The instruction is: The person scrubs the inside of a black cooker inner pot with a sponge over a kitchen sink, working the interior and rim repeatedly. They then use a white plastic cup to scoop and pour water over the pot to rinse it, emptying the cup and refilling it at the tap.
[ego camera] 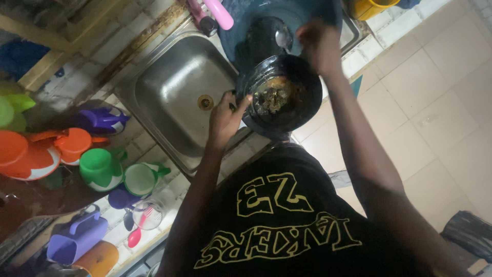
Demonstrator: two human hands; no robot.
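My left hand [226,117] grips the near rim of a black bowl [300,110] that holds brownish-green food scraps [275,97]. The bowl is held over the front edge of a steel sink [174,87]. My right hand [319,45] is above the bowl's far side, fingers closed on a metal spoon [283,37] whose bowl points to the left. Behind the black bowl lies a large dark blue basin [297,13].
Left of the sink, the tiled counter carries an orange lidded pot [25,156], green cups [100,166], a purple kettle [100,119], a purple jug [74,238] and a clear cup with a pink spoon [146,215]. A pink handle [219,13] and a yellow bucket [370,7] sit at the back. Beige floor tiles [441,113] lie to the right.
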